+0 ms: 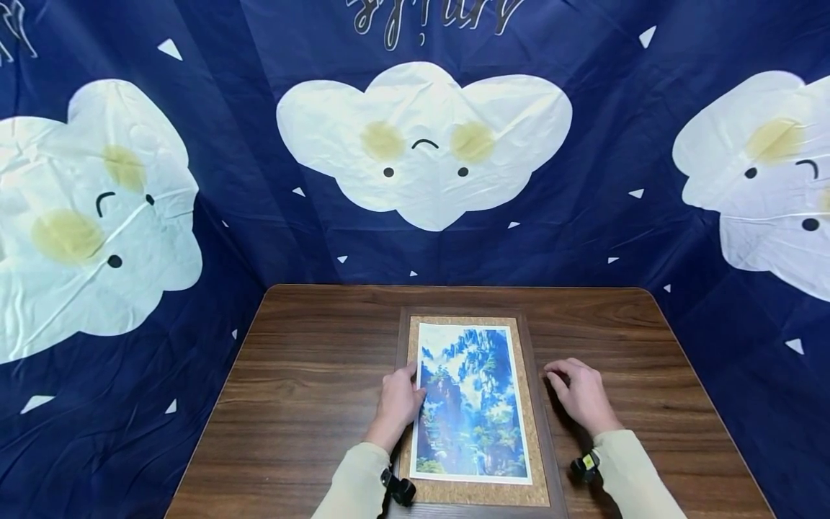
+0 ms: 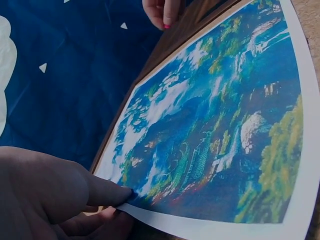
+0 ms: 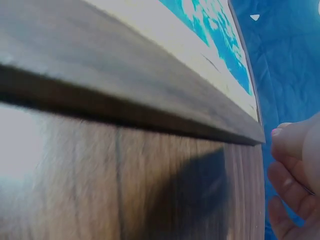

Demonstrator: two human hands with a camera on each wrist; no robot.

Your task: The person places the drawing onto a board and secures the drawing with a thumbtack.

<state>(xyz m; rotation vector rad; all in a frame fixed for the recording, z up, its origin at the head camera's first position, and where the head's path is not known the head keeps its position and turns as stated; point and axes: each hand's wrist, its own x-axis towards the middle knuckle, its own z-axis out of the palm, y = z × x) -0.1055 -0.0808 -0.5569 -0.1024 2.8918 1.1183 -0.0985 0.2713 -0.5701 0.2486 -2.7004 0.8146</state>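
Note:
A printed landscape picture [image 1: 473,411] in blue, white and green, with a white border, lies on a cork board [image 1: 480,494] in a brown wooden frame [image 1: 559,490]. My left hand [image 1: 398,398] pinches the picture's left edge, thumb on top and fingers beneath; in the left wrist view that edge is slightly lifted beside the thumb [image 2: 112,192]. My right hand [image 1: 581,393] hovers just right of the frame, thumb and forefinger brought together. A small red object [image 2: 167,26] shows at its fingertips, also pinkish in the right wrist view; I cannot tell its kind.
The framed board lies on a dark brown wooden table [image 1: 311,389]. Dark blue cloth [image 1: 240,144] printed with white clouds hangs behind and at both sides. Wrist cameras [image 1: 398,489] sit on both cream sleeves [image 1: 638,476].

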